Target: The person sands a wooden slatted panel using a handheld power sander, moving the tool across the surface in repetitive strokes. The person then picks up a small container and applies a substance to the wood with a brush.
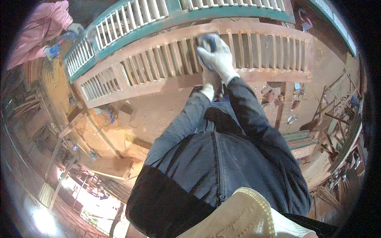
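Note:
A louvered wooden shutter panel (274, 75), brown with worn paint, lies across in front of me. My right hand (219, 54), in a pale work glove, is closed over the top of a dark, partly blue power sander (209, 39). The sander rests on the slats near the panel's far rail and is slightly blurred. My left hand (210, 77), gloved too, is closed at the tool's near end, below the right hand. Its fingers are partly hidden by the right hand and the tool.
A green-framed shutter with pale slats (135, 33) lies beyond mine. At the far left, a co-worker in pink sleeves (43, 23) holds a blue tool (68, 36) near it. Cables (313, 93) and small tools lie on the dusty floor at right, near wooden frames (337, 115).

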Motion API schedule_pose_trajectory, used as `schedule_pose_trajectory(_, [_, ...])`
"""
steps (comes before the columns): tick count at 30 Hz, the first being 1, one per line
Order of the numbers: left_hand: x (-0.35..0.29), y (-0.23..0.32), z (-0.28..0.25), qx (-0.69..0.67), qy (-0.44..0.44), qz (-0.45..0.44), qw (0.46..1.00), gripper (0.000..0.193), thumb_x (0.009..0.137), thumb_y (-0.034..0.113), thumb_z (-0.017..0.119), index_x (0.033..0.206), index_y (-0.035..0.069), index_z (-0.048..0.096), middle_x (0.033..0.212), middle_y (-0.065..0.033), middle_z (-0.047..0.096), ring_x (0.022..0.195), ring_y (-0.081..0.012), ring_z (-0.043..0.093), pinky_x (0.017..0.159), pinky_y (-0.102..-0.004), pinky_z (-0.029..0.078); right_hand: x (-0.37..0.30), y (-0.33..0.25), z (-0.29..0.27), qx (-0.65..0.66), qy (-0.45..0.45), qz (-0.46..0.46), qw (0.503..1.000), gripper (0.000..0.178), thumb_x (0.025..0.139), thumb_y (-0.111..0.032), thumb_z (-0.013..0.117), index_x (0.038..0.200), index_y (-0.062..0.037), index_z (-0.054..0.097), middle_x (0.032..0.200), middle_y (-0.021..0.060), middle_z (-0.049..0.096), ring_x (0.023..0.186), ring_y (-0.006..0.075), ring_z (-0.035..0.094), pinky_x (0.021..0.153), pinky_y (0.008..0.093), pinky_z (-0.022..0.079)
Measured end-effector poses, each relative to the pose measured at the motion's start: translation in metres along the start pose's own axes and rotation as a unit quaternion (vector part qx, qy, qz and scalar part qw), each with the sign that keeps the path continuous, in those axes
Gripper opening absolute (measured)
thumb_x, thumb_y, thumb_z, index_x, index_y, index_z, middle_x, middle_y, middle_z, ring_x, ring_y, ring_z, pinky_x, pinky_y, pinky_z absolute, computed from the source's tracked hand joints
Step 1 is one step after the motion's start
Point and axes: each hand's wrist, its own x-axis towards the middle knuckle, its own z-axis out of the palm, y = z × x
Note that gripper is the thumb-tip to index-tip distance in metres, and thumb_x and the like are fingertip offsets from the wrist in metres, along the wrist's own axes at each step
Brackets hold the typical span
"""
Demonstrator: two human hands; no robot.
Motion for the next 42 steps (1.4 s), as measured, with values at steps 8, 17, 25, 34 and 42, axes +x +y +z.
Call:
schedule_pose_trajectory(8, [-0.015,0.030,-0.021,-0.057,-0.045,-0.014,0.997,0.076,0.078,0.034,0.065,0.141,0.006,0.032,0.097,-0.0232,0.067,0.094,-0.0396,0.065,0.077,-0.0468,0.052,0.009,-0.044,-0.008,0.053,-0.026,0.089,0.994,0.039,0.075,-0.029,0.076,0.105,-0.0089,0.062,0.098,0.0118,0.068,0.090,0.0265,0.066,0.082,0.0351,0.051])
schedule_pose_trajectory(17, [-0.002,0.026,-0.022,-0.162,-0.130,-0.028,0.978,0.118,0.074,0.044,0.075,0.149,0.008,-0.008,0.108,-0.0246,0.066,0.100,-0.0391,0.065,0.085,-0.0455,0.052,0.015,-0.038,0.003,0.013,-0.027,0.071,0.997,0.036,0.077,-0.026,0.076,0.103,-0.0063,0.060,0.090,0.0088,0.067,0.085,0.0200,0.064,0.080,0.0314,0.049])
schedule_pose_trajectory(25, [-0.018,0.034,-0.030,-0.128,-0.158,-0.001,0.979,0.121,0.072,0.041,0.076,0.148,0.009,-0.012,0.101,-0.0318,0.064,0.094,-0.0479,0.063,0.079,-0.0494,0.052,0.004,-0.021,-0.009,0.071,-0.010,0.135,0.988,0.027,0.079,-0.014,0.075,0.102,-0.0070,0.062,0.089,-0.0011,0.061,0.086,0.0091,0.055,0.079,0.0250,0.045])
schedule_pose_trajectory(34, [-0.026,0.035,-0.021,-0.211,-0.135,-0.014,0.968,0.121,0.072,0.050,0.076,0.149,0.004,-0.005,0.102,-0.0286,0.066,0.095,-0.0442,0.065,0.077,-0.0449,0.054,0.007,-0.022,-0.008,0.019,-0.043,0.098,0.994,0.031,0.079,-0.021,0.076,0.103,-0.0061,0.061,0.090,0.0005,0.064,0.084,0.0101,0.056,0.079,0.0275,0.046])
schedule_pose_trajectory(42, [0.026,0.056,-0.007,-0.204,-0.092,0.054,0.973,0.112,0.079,0.055,0.065,0.150,0.011,-0.011,0.105,-0.0352,0.062,0.097,-0.0510,0.061,0.087,-0.0516,0.049,0.060,-0.019,-0.004,-0.031,-0.038,0.034,0.998,0.044,0.078,-0.037,0.075,0.107,-0.0063,0.062,0.099,0.0100,0.068,0.092,0.0221,0.064,0.085,0.0330,0.047])
